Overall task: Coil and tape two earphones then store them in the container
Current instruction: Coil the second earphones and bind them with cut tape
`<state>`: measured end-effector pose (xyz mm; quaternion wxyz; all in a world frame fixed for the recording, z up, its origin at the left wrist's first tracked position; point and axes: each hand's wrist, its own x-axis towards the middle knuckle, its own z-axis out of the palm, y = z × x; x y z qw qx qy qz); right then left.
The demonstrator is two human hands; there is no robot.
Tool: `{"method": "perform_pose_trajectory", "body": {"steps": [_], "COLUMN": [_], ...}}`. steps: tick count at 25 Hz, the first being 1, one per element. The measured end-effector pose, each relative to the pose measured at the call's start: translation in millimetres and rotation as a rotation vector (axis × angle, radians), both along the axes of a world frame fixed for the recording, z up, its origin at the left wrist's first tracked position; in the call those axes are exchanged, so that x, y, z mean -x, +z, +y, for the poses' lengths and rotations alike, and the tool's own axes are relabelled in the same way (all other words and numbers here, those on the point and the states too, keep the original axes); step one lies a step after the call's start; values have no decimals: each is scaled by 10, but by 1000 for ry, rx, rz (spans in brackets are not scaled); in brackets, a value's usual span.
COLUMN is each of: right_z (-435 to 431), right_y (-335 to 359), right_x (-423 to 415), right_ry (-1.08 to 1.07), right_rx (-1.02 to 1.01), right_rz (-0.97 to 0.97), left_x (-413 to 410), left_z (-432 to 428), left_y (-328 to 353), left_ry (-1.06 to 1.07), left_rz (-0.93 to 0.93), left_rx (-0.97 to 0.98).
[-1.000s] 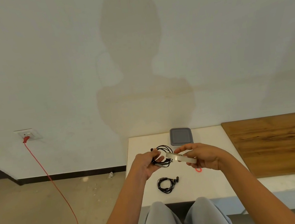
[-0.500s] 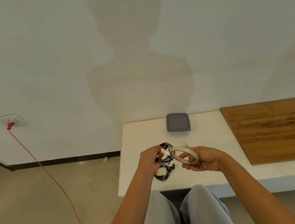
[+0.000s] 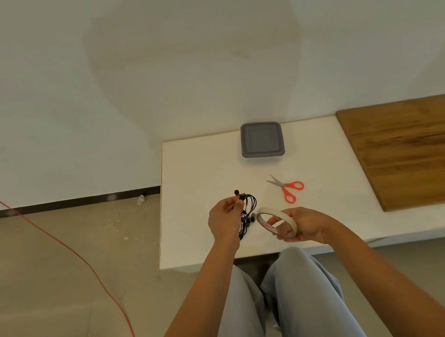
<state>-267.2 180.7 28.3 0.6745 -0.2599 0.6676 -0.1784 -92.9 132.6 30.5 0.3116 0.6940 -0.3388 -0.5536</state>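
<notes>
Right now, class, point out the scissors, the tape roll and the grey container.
scissors [image 3: 283,185], head view, on the pivot where the blades meet the red handles.
tape roll [image 3: 277,212], head view, on the outer band.
grey container [image 3: 262,141], head view, on the lid's middle.

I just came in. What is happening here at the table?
A seated person grips a coiled black earphone in the left hand and a roll of tape in the right hand, above the white table. Red-handled scissors lie on the table, untouched. The grey container at the far edge has its lid on.
</notes>
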Motion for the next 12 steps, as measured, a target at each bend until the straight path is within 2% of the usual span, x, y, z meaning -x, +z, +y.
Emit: {"method": "perform_pose_trajectory", "body": {"steps": [3,6,12], "right_z": [-42,-108,-16], "right_y": [-298,-566,-865], "right_x": [-16,-51,-192], "right_ry": [108,242,290], "right_rx": [111,117,262], "right_rz": [235,428,657], "left_x": [111,181,147], "left_z": [13,16,27], "left_y": [-164,-313,-493], "left_ry": [-17,-65,-165], "left_rz": [-72,-155,-156], "left_rx": [121,229,337]}}
